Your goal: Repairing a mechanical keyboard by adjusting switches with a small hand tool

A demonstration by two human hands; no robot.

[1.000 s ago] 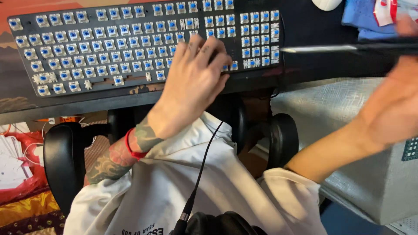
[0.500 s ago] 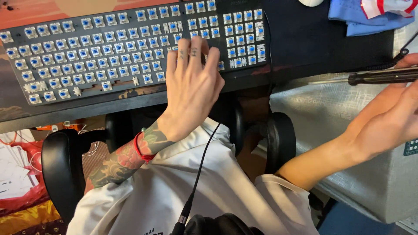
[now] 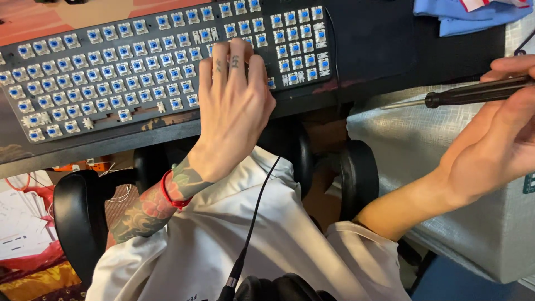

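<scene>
A black keyboard (image 3: pixel 111 72) without keycaps, its blue switches bare, lies on the dark desk. My left hand (image 3: pixel 234 111) rests flat on its right part, fingers together over the switches, holding nothing. My right hand (image 3: pixel 496 139) is off to the right, fingers closed around the black handle of a screwdriver (image 3: pixel 468 93). Its thin metal shaft points left over a pale textured box, clear of the keyboard.
A blue cloth (image 3: pixel 462 14) lies at the desk's back right. The pale textured box (image 3: pixel 446 167) stands right of the chair. Black chair armrests (image 3: pixel 75 217) flank my lap. A black cable (image 3: pixel 253 223) runs down my white shirt. Papers and red fabric lie lower left.
My left hand has slid slightly along the keyboard's right part and settled flat. My right hand with the screwdriver has risen and come nearer; the view has shifted.
</scene>
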